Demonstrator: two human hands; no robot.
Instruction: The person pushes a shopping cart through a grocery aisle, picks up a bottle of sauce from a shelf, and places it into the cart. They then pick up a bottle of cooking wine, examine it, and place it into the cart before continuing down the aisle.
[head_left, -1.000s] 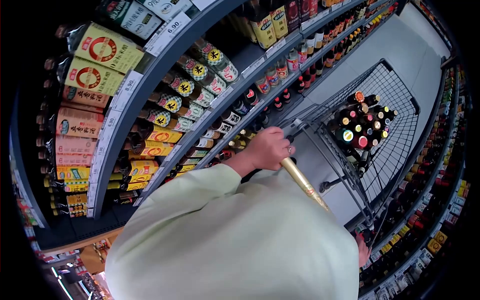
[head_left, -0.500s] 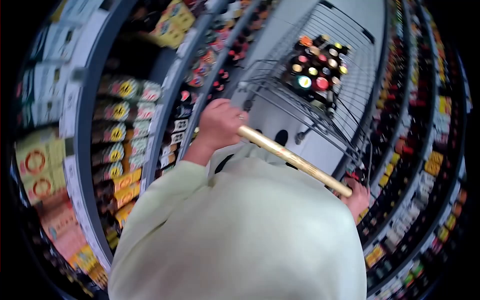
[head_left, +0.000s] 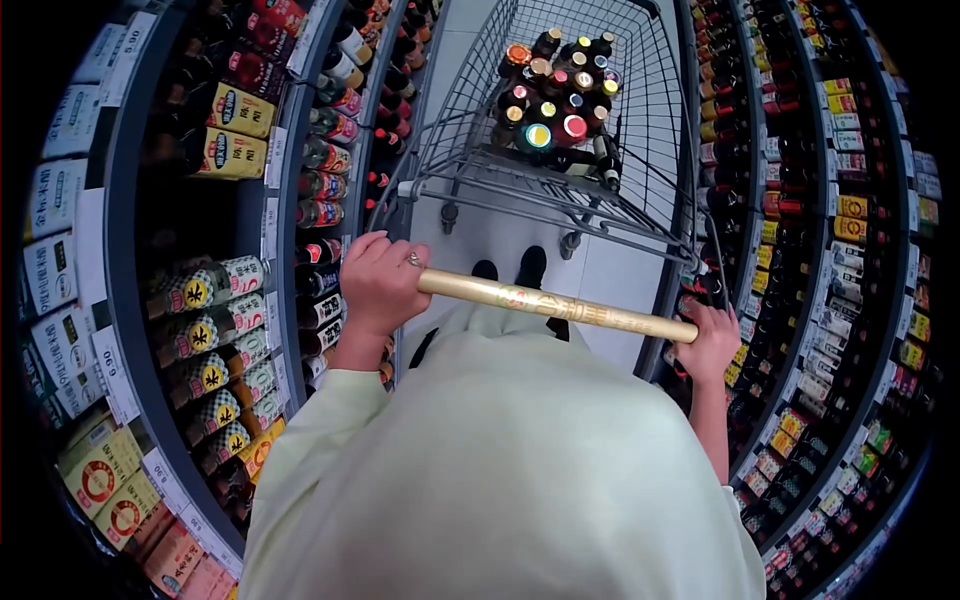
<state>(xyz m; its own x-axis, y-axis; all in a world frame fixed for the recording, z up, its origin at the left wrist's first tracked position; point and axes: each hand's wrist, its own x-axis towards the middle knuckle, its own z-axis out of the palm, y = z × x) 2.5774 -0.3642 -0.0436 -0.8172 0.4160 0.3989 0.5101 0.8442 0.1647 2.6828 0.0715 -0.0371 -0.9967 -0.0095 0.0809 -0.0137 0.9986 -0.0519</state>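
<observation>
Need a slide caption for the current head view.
Left hand and right hand grip the gold handle of a wire shopping cart holding clustered bottles, between stocked shelves.

Gold handle [head_left: 560, 305] printed with paler lettering and a small red-and-green mark; pale green top [head_left: 500, 450]; black shoes [head_left: 532, 266] on a light grey floor [head_left: 625, 290]. The grey cart [head_left: 645, 110] has a wire grid pattern. Its dark bottles [head_left: 560, 97] have caps dotted red, orange, yellow, cream and green. At left, pale yellow labels [head_left: 110, 485] carry red rings; other labels [head_left: 205, 333] show yellow discs with black characters.
</observation>
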